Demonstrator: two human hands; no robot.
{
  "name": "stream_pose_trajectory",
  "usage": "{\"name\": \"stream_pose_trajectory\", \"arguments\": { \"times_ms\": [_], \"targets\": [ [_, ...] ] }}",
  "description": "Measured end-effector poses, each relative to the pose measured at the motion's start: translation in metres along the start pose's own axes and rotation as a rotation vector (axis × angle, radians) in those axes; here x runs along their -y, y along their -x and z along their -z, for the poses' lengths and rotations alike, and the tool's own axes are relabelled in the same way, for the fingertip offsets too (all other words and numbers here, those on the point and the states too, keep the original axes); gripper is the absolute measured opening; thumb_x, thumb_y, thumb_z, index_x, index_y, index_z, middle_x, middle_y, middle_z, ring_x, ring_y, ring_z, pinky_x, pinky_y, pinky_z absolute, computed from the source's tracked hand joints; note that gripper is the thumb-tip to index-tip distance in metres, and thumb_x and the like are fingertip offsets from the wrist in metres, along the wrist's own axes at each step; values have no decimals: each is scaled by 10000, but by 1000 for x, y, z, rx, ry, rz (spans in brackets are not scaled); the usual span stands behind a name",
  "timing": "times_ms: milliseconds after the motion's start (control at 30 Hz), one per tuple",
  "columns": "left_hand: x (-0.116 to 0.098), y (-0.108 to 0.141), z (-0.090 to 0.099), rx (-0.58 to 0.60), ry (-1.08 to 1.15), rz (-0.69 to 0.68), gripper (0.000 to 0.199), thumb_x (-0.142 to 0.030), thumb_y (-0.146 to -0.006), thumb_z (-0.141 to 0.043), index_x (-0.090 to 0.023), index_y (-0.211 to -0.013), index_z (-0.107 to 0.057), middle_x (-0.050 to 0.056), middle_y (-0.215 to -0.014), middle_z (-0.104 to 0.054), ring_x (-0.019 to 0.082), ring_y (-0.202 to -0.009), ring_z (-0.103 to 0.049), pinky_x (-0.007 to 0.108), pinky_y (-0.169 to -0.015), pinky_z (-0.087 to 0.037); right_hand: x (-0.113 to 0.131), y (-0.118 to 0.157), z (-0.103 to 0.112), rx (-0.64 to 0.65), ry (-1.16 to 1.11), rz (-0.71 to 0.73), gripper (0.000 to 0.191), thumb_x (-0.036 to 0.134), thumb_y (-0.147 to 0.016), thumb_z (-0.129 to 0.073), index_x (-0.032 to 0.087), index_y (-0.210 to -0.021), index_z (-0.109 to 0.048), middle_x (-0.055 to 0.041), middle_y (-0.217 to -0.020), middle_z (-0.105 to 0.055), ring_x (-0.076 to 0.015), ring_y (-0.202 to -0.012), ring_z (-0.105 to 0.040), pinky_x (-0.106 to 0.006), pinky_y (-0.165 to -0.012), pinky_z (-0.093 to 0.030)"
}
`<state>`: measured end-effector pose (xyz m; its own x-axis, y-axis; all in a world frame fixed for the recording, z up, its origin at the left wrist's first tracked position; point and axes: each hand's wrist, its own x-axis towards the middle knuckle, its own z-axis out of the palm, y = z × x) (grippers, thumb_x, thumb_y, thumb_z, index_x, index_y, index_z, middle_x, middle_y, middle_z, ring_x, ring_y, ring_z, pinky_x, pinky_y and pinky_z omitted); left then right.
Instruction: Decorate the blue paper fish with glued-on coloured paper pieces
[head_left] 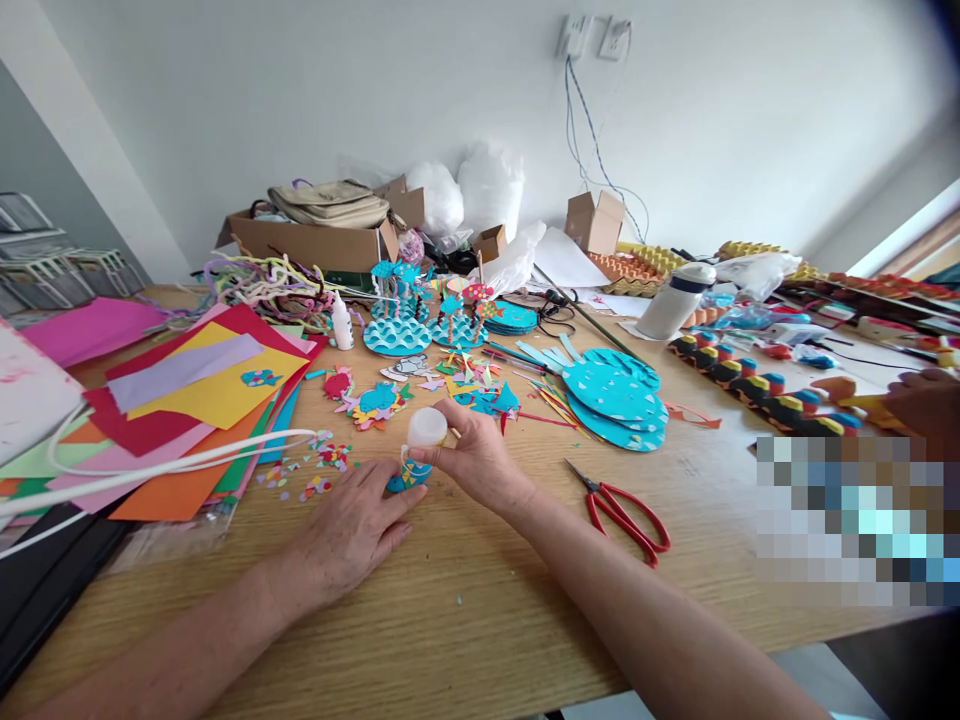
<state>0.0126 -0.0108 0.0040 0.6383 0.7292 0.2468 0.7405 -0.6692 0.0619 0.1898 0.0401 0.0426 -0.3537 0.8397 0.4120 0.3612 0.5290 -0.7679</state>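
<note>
My right hand [480, 455] is closed around a white glue bottle [427, 427], which it holds tipped downward over a small blue paper fish [409, 477]. The fish carries colored paper bits on its body. My left hand [352, 525] lies palm down on the table, fingers stretched out and apart, its fingertips touching the fish's edge. The bottle's nozzle is hard to make out against the fish. Just left of the fish are scattered small paper confetti pieces [330, 455]. Behind the bottle lie more decorated paper fish [377, 400].
Red-handled scissors [626, 510] lie right of my right forearm. Stacked colored paper [187, 400] and a white cable [187, 462] are at left. Blue paper discs [619, 400], another glue bottle [342, 322] and wavy blue stands [397, 335] sit farther back. Another person's hand [926, 405] is at right.
</note>
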Motion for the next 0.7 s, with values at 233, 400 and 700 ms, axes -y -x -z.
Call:
{"name": "stream_pose_trajectory", "arguments": {
  "times_ms": [233, 400, 700],
  "targets": [
    [1, 1, -1, -39, 23, 4, 338, -222, -795, -518, -262, -1131, -524, 89, -1082, -480, 254, -974, -461, 448, -809, -427, 2, 0, 2, -18, 28, -26, 172, 301, -648, -653, 194, -739, -553, 37, -690, -553, -110, -647, -483, -206, -589, -351],
    [2, 2, -2, -46, 21, -4, 346, -211, -796, -512, -270, -1136, -523, 87, -1088, -480, 253, -976, -465, 442, -809, -430, 2, 0, 4, -9, 20, -32, 180, 306, -648, -653, 192, -707, -527, 44, -670, -533, -104, -633, -477, -199, -573, -344],
    [1, 1, 0, -60, 27, -9, 338, -209, -806, -485, -272, -1136, -524, 79, -1086, -489, 239, -970, -470, 429, -810, -438, -1, -2, 1, -29, 50, -13, 180, 301, -650, -643, 190, -693, -508, 43, -661, -519, -104, -630, -472, -199, -570, -336]
  ]
}}
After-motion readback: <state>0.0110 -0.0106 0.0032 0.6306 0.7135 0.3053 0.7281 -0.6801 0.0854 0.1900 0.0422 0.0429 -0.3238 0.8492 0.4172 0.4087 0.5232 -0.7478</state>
